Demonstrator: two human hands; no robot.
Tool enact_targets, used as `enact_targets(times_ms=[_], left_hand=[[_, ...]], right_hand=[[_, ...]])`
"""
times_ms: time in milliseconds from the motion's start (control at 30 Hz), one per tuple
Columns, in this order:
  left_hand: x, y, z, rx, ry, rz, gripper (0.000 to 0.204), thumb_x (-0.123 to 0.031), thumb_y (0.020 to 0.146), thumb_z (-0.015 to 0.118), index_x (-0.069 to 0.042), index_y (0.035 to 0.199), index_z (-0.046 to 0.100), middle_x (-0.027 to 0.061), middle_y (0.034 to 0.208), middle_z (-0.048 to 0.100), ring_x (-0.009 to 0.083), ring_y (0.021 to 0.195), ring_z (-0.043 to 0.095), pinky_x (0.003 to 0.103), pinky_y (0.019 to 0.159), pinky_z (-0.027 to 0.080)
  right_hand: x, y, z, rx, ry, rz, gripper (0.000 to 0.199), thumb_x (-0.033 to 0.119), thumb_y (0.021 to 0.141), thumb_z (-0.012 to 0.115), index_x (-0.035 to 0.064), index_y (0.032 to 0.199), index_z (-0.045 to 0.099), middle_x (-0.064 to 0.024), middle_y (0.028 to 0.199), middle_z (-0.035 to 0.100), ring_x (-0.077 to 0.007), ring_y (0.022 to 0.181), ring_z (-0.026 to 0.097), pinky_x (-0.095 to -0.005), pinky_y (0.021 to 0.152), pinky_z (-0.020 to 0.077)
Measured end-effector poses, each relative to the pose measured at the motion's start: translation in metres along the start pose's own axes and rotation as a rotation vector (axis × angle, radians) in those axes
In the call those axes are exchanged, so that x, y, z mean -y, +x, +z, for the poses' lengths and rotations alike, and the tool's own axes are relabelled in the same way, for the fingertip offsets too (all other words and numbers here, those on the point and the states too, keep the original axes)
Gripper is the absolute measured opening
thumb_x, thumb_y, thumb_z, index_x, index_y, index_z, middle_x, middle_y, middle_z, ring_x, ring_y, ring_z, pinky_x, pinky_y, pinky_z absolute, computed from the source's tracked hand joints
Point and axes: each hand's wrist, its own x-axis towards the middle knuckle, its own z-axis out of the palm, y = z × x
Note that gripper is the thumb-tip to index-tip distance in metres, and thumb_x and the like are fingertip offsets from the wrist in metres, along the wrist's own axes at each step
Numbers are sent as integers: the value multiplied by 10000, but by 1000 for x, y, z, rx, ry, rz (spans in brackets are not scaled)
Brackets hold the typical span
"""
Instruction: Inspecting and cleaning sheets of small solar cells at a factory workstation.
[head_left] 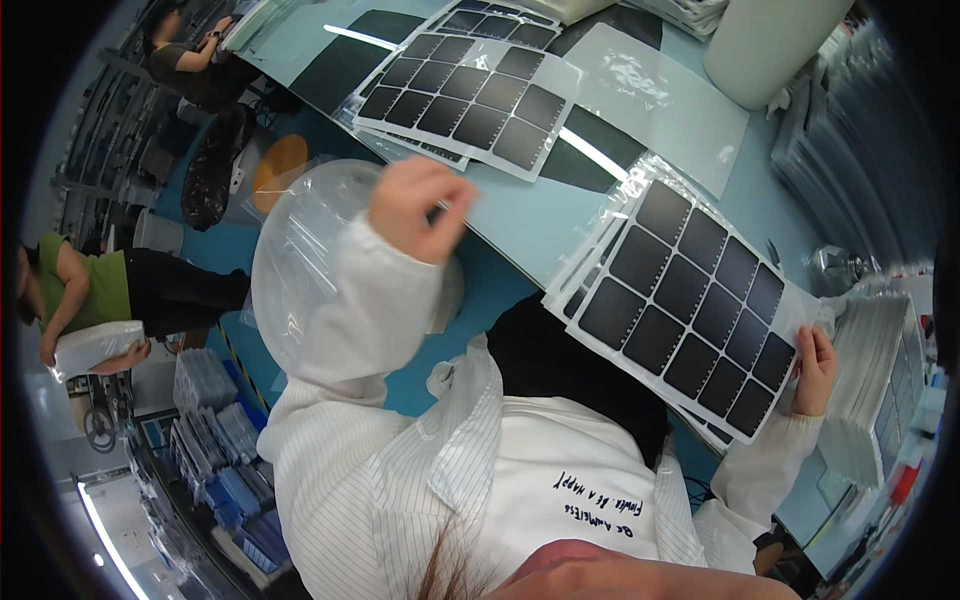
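My left hand [420, 208] is raised over the table's near edge, above a round bin [285, 265] lined with clear plastic. Its fingers are curled into a pinch and a little blurred; anything between them is too small to make out. With my right hand [815, 372] I grip the right edge of a white-backed sheet of black squares [688, 305]. That sheet lies tilted over other similar sheets and overhangs the table edge toward me. Farther back on the table lies another stack of black-square sheets [470, 98].
A translucent sheet [660, 115] lies on the pale table [510, 225], near a large white roll [775, 45]. Stacked sheets [865, 370] stand at the right. On the left, a person in green [100, 280] holds a white package, and another person [190, 60] sits farther back.
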Motion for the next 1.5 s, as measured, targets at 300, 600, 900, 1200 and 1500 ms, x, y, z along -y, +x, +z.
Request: enact_targets(times_ms=[300,600,900,1200,1500], left_hand=[[-41,39,74,342,-244,114,89,-65,702,618,-24,638,571,72,644,529,246,644,505,340,637,395],[-56,52,87,359,-215,22,107,-38,727,580,13,645,533,97,628,484,260,629,463,334,575,362],[-58,50,84,421,-293,-80,69,-17,742,564,38,705,544,102,682,495,219,636,468,293,581,384],[-63,50,74,413,-423,13,95,5,740,565,38,678,501,86,653,474,166,580,450,250,547,359],[-54,39,71,591,-695,-208,199,-45,815,503,5,637,427,41,617,412,123,566,364,235,540,291]], right_hand=[[19,-14,-10,265,71,122,224,182,876,544,-22,953,598,-22,579,545,-89,385,461,-199,358,336],[38,-25,0,235,89,235,224,155,853,586,-16,710,606,-21,520,538,-69,373,465,-190,365,339],[53,-31,5,483,-38,220,194,92,831,581,-32,685,608,-57,522,561,-81,365,476,-209,356,341],[54,-31,-2,558,-55,146,191,113,846,574,-32,727,609,-58,577,582,-79,398,483,-200,380,359],[50,-34,-9,582,164,244,225,114,854,554,-24,680,590,-75,555,586,-85,383,490,-194,371,371]])
